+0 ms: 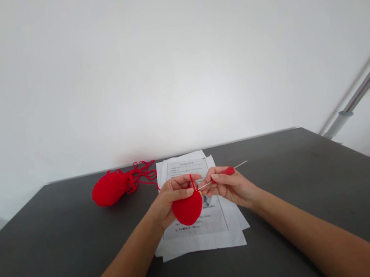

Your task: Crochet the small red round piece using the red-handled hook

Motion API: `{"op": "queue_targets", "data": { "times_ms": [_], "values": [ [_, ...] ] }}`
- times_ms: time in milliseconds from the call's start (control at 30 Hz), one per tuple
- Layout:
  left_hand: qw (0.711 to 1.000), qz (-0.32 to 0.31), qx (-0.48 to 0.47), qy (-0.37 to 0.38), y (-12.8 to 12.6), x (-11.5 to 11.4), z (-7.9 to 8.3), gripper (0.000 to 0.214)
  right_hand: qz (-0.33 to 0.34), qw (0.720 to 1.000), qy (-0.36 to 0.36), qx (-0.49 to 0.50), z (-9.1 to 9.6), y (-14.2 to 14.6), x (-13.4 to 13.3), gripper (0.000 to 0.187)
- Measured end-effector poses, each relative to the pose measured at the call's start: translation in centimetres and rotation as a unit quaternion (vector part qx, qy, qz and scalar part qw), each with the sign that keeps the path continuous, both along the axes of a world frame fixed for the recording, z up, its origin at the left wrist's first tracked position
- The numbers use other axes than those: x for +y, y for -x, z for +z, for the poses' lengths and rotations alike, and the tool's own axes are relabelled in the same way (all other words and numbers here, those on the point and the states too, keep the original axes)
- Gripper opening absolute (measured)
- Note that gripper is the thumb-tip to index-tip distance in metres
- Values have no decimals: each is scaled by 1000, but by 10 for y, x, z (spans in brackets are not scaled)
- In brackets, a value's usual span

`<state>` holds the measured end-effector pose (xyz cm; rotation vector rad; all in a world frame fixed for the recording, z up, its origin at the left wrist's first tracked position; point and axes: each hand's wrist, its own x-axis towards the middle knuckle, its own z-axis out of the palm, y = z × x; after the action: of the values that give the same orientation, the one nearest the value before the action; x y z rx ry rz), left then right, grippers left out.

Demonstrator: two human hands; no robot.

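My left hand [174, 198] pinches the upper edge of a round red crochet piece [188, 210], which hangs below the thumb. A strand of red yarn [192, 181] rises over the left fingers. My right hand [230, 186] is closed around a crochet hook [226, 172] with a red grip and a thin metal shaft. The hook's tip meets the crochet piece at its upper right edge, beside a small yellow thing [200, 193], perhaps a stitch marker. Whether the tip is inside a stitch I cannot tell.
A ball of red yarn [110, 189] lies to the left, with loose loops [141, 172] trailing toward my hands. Printed sheets of paper [202, 242] lie under my hands on the dark table [292, 163]. A white wall stands behind; a metal pole [364, 85] slants at the right.
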<state>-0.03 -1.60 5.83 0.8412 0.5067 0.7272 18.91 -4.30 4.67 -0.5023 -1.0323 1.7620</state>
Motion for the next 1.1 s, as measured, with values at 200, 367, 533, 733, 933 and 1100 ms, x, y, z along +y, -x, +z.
{"op": "queue_targets", "data": {
  "times_ms": [200, 367, 533, 733, 933, 1100],
  "values": [
    [998, -52, -35, -6, 2, 0, -4, 34, 48, 997, 30, 45, -4, 5, -2, 16],
    [997, -48, -51, -9, 4, 3, -7, 33, 21, 999, -3, 31, 3, 6, -5, 14],
    [996, -84, -40, -18, 7, 4, -8, 35, 46, 998, -20, 24, 9, 3, -7, 15],
    [994, -100, -47, -10, 7, 4, -10, 34, 74, 996, 8, 46, 1, 4, -6, 17],
    [995, -73, -60, -7, 2, 2, -10, 34, 48, 998, 2, 42, -3, 5, -5, 19],
    [1000, 3, 12, -21, 5, 5, -2, 31, -41, 998, -37, -21, 3, 3, -5, 15]
  ]
}}
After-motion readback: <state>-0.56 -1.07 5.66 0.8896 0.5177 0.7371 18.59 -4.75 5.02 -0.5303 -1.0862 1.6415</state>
